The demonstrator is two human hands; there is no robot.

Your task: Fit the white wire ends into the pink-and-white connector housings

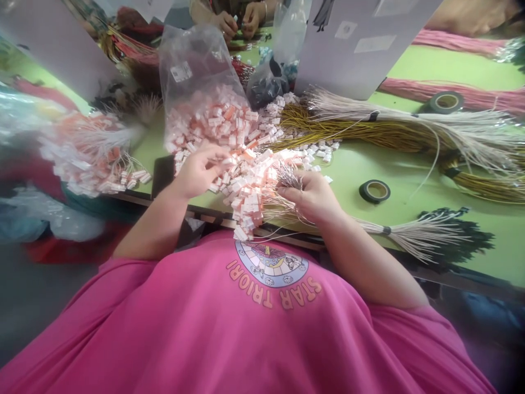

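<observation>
My left hand is at the near-left side of a heap of small white plastic connector housings. Its thumb and forefinger appear to pinch one housing, though the fingertips blend into the bright heap. My right hand is closed round a bundle of thin white wires, whose metal-tipped ends fan out above the thumb. Housings with wires in them lie just left of this hand, some hanging over the table's front edge. Past the right wrist the white wires run on to a black tape band and dark ends.
A clear plastic bag of housings lies open behind the heap. White wire bundles and yellow ones stretch across the right, near two tape rolls. Wired housings lie left. A co-worker's hands work opposite.
</observation>
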